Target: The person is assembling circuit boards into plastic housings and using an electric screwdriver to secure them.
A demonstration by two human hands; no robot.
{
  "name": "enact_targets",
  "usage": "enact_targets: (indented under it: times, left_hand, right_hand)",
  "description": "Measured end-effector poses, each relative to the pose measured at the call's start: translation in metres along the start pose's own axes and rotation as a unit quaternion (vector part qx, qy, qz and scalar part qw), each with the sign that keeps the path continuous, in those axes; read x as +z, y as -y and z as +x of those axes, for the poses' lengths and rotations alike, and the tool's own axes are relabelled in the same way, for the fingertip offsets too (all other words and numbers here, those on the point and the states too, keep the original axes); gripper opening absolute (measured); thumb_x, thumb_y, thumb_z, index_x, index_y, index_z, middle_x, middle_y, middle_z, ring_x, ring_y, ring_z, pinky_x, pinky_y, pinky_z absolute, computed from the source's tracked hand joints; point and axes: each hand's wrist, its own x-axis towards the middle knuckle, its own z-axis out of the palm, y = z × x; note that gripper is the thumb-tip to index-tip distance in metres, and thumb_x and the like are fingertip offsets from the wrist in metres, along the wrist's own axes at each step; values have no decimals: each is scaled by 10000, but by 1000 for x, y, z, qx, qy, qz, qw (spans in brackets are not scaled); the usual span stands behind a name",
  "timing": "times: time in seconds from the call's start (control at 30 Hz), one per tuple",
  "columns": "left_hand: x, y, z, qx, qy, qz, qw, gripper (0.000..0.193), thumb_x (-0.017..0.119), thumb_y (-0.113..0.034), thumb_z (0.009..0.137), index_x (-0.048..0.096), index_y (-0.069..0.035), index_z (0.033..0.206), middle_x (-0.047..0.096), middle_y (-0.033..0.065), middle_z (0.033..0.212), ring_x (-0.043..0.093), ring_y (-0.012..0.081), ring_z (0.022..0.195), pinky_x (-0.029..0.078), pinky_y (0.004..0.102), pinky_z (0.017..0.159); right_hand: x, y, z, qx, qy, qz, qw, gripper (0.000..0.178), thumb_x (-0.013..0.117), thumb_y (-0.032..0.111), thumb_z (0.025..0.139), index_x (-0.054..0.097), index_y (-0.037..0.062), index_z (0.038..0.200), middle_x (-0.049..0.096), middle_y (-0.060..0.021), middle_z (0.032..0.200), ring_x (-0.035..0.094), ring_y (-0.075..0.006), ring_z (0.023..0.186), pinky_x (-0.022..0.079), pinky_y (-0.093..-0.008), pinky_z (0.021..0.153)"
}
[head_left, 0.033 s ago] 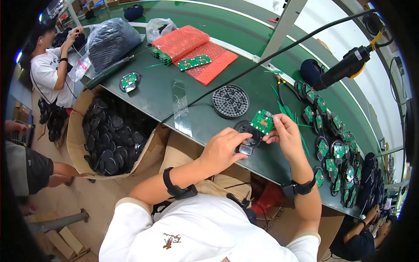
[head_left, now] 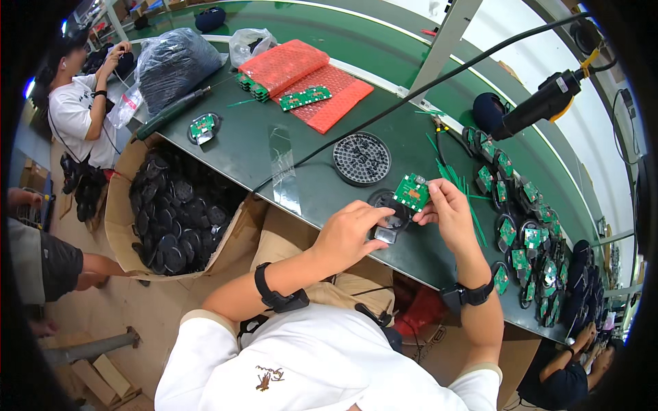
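My right hand [head_left: 449, 209] pinches a small green circuit board [head_left: 412, 192] by its right edge, tilted above a black round plastic housing [head_left: 401, 218]. The fingers of my left hand [head_left: 351, 234] close on the near left side of that housing. A small silvery block [head_left: 385, 235] sits by my left fingertips at the housing's near side; whether it is attached cannot be made out. Just beyond lies a round black tray [head_left: 362, 158] filled with small dark parts.
Right of my hands, green strips [head_left: 460, 185], pliers [head_left: 445, 140] and many housings with boards [head_left: 531, 238] cover the bench. A black electric screwdriver [head_left: 541, 106] hangs above. Red bubble wrap [head_left: 295, 65] lies behind; a carton [head_left: 236, 236] of black housings stands left. People work on both sides.
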Motion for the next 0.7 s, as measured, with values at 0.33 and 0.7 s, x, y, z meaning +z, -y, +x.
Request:
enact_targets:
  times: [0.33, 0.7]
  left_hand:
    - [-9, -6, 22, -143, -39, -148, 978, 423, 824, -37, 838, 682, -25, 1236, 737, 89, 977, 693, 158, 832, 548, 323, 745]
    - [-8, 8, 43, -67, -72, -127, 987, 188, 748, 110, 830, 748, 13, 991, 720, 118, 1043, 727, 212, 956, 611, 309, 810]
  right_hand:
    - [2, -29, 6, -108, 14, -52, 993, 236, 569, 192, 1101, 669, -21, 1086, 673, -26, 809, 649, -86, 636, 516, -226, 573]
    - [-6, -27, 3, -137, 79, 65, 985, 167, 653, 115, 1040, 705, -36, 1089, 693, -124, 1177, 671, -137, 1002, 575, -277, 862]
